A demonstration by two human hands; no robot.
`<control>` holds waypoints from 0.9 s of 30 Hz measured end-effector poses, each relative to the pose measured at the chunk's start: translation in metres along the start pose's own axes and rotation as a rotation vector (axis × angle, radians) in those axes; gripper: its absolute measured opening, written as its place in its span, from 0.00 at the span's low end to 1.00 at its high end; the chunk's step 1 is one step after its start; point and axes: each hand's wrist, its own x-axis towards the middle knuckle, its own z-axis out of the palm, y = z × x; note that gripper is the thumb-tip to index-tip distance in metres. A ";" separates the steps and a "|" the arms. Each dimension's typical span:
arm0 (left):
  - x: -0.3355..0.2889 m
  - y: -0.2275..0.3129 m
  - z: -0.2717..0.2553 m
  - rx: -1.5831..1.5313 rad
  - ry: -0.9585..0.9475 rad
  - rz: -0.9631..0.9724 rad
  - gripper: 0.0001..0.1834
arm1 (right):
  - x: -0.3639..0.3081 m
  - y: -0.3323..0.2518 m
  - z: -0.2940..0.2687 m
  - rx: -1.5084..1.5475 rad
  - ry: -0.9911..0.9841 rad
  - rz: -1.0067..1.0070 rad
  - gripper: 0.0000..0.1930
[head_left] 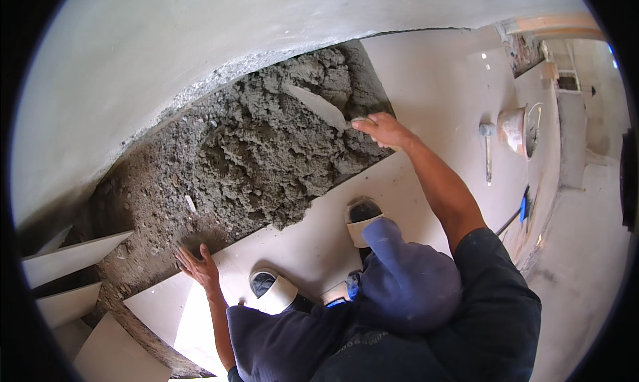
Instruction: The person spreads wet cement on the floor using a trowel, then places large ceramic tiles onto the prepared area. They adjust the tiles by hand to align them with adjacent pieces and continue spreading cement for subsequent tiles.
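Note:
My right hand (pixel 383 130) is closed round the handle of a trowel (pixel 316 107), at the far right end of a heap of wet grey mortar (pixel 273 149). The trowel's pale blade rests on or just over the mortar, pointing to the far left. My left hand (pixel 200 269) is open with its fingers spread, at the edge of a large light floor tile (pixel 299 239) beside bare dirt (pixel 153 202). Whether its palm presses on the tile or the dirt cannot be made out.
A pale wall (pixel 166 62) runs along the far side. Cut tile pieces (pixel 76 259) lean at the left. On the laid tiles at right are a mallet (pixel 487 149) and a bucket (pixel 514 132) on its side. My shoes (pixel 363 212) are on the near tile.

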 end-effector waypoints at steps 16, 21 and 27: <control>-0.013 -0.011 0.010 -0.147 0.128 -0.173 0.48 | 0.012 -0.006 -0.037 -0.876 0.394 -0.119 0.16; -0.018 -0.010 0.008 -0.207 0.144 -0.131 0.48 | -0.004 -0.010 -0.035 -0.808 0.391 -0.094 0.18; -0.027 -0.014 0.003 -0.222 0.148 -0.014 0.46 | 0.016 -0.003 -0.048 -0.756 0.461 -0.020 0.18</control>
